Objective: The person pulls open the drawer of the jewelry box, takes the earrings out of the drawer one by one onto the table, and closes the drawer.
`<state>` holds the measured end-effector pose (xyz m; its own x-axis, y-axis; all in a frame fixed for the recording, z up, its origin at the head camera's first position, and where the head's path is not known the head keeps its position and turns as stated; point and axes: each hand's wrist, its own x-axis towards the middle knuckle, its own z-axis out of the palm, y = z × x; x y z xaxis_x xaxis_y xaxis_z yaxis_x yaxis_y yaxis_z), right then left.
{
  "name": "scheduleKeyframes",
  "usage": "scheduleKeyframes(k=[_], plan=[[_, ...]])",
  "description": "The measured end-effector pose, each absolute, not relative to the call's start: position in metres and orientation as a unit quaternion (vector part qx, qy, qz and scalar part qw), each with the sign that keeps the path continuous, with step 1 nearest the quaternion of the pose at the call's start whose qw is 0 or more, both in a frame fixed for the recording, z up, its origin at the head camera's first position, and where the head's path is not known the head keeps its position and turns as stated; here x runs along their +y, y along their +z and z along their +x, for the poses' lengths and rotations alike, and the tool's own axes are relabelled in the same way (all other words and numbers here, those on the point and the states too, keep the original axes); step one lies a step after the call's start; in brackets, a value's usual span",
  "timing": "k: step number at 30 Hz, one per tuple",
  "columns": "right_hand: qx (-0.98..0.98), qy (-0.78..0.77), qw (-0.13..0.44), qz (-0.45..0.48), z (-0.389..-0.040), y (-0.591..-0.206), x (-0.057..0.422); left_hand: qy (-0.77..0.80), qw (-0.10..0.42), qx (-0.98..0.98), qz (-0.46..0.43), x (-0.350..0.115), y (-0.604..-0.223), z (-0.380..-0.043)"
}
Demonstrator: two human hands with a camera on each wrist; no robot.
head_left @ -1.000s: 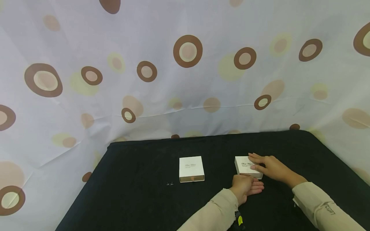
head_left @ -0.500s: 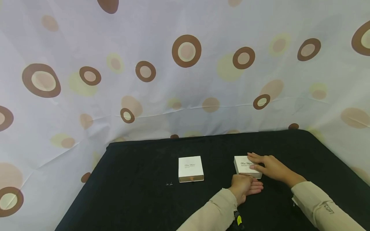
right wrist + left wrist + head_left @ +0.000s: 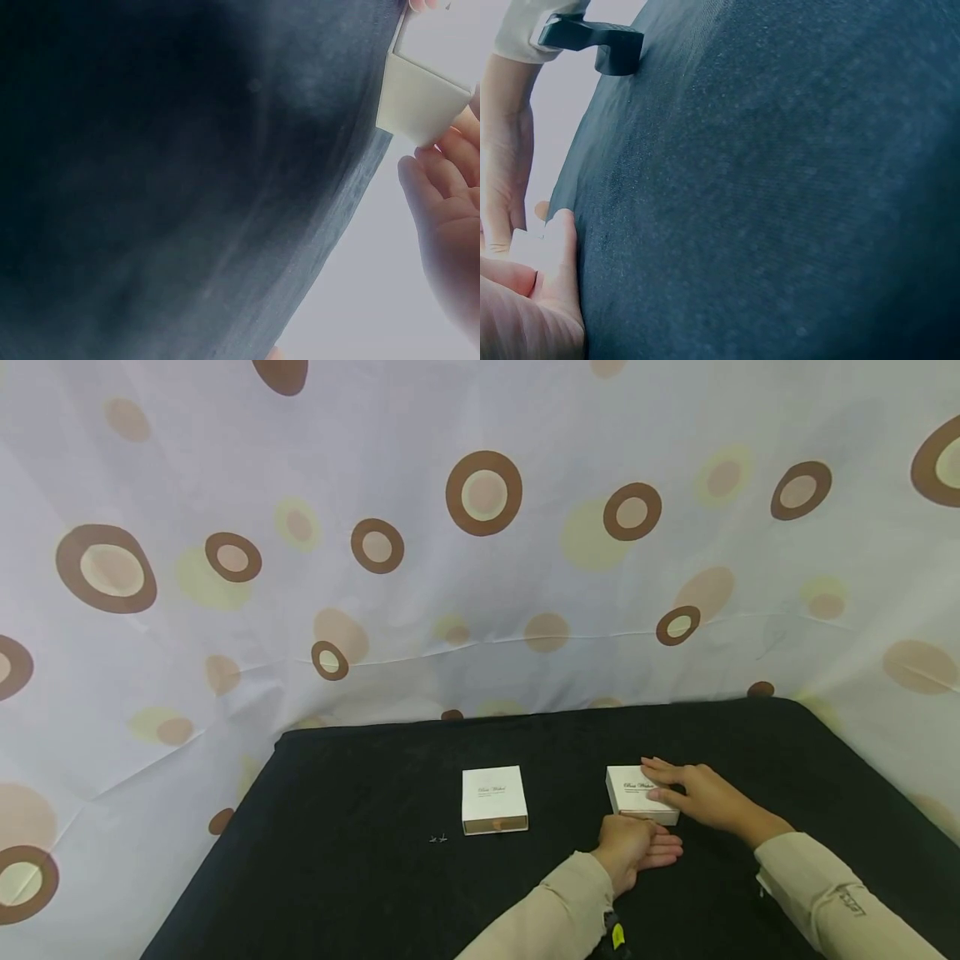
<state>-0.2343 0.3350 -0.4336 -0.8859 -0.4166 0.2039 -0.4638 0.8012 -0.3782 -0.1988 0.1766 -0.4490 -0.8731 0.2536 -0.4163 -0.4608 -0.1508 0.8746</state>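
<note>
A small white gift box (image 3: 628, 785) with dark lettering lies on the right part of the black cloth. My right hand (image 3: 701, 793) rests over its right side, fingers extended along the far edge and thumb on the lid. At the near side, my left hand (image 3: 630, 847) touches the box's front, palm turned up and several fingers straight. Whether thumb and index pinch anything there is hidden. In the right wrist view the box's pale side (image 3: 424, 97) shows above the left fingertips. A second white box (image 3: 493, 793) with a brownish front and tab sits to the left, untouched.
A black cloth (image 3: 360, 877) covers the table. Two tiny pale marks (image 3: 438, 838) lie left of the second box, too small to identify. Behind the table hangs a white curtain (image 3: 420, 610) with brown and yellow circles. A dark wrist device (image 3: 619, 49) shows in the left wrist view.
Both hands and both boxes keep their places. Only the head view shifts very slightly.
</note>
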Motion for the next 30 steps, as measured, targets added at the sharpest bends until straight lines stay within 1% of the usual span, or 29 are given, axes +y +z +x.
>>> scheduleKeyframes(k=[14,23,30], plan=[[-0.948,0.211,0.060,0.229,-0.2339,-0.4346,0.3340,0.749,0.247,0.610,-0.081,0.1745,-0.4504,-0.1983],[-0.949,0.215,0.047,0.225,-0.2339,-0.4352,0.3353,0.743,0.256,0.614,-0.071,0.1740,-0.4523,-0.1991],[-0.949,0.213,0.050,0.228,-0.2348,-0.4355,0.3367,0.736,0.258,0.622,-0.071,0.1733,-0.4514,-0.1977]])
